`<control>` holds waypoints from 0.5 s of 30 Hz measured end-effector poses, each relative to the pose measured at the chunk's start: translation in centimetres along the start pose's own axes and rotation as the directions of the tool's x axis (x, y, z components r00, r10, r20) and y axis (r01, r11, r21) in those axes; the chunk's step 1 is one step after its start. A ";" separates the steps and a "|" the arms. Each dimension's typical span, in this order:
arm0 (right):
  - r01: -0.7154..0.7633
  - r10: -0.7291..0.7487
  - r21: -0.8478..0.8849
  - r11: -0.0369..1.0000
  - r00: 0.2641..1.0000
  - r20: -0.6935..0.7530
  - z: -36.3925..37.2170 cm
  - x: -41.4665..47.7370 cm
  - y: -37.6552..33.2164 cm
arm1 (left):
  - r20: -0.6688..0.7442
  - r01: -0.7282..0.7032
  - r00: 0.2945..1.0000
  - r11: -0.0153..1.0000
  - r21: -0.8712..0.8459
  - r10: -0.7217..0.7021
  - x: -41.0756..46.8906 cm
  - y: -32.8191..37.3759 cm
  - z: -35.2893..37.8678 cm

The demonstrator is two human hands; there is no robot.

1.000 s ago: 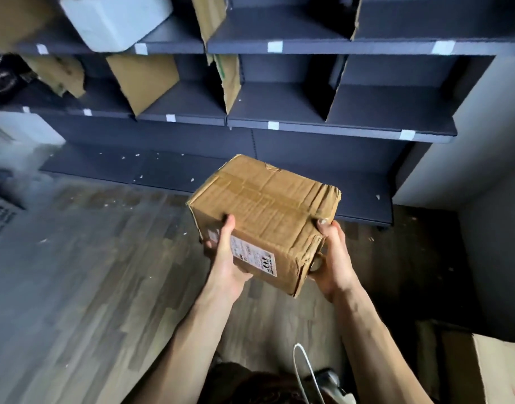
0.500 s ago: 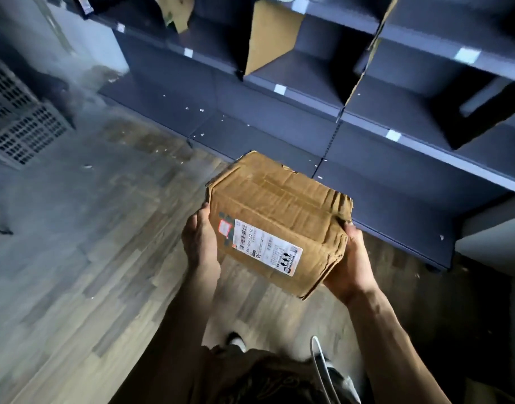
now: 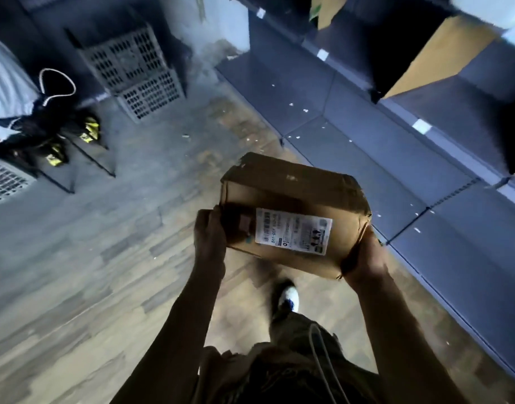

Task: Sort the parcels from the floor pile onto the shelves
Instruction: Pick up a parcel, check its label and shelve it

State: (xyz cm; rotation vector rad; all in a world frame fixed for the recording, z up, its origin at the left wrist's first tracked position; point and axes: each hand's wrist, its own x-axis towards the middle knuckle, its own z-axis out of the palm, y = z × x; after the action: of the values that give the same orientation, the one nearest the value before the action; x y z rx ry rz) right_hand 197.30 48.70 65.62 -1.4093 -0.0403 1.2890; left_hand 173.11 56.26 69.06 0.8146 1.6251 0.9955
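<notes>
The crumpled brown cardboard parcel (white shipping label facing up) hangs above the wood-plank floor, near the front edge of the lowest of the dark grey metal shelves. The left hand grips its left end, and the right hand cups its lower right corner. Grey perforated plastic crates stand by the far wall, well apart from it.
</notes>
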 end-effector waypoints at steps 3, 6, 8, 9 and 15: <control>-0.011 0.028 -0.130 0.991 0.991 0.131 3.7 4.9 -1.5 | -0.105 0.013 0.994 1.000 0.002 -0.013 3.4 2.3 -0.1; 0.035 0.022 -0.231 0.972 0.970 0.242 8.4 9.4 -3.9 | -0.187 0.001 0.982 1.000 0.011 0.001 6.4 4.5 -0.1; 0.046 0.033 -0.278 0.959 0.962 0.272 11.7 11.5 -4.9 | -0.252 0.015 0.968 1.000 0.008 -0.013 8.0 5.5 -0.5; 0.071 0.030 -0.291 0.954 0.943 0.330 13.3 12.3 -5.2 | -0.284 0.016 0.959 1.000 -0.005 -0.017 8.8 5.9 -0.8; 0.068 0.091 -0.344 0.937 0.900 0.427 21.9 16.7 -5.9 | -0.393 0.010 0.917 0.990 -0.139 -0.064 15.5 7.6 -2.5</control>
State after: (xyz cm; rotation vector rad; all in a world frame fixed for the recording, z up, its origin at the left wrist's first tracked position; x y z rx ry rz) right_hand 192.53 76.50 65.08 -1.3833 -0.5966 1.6475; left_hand 167.02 72.55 69.98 0.5074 1.8820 1.2899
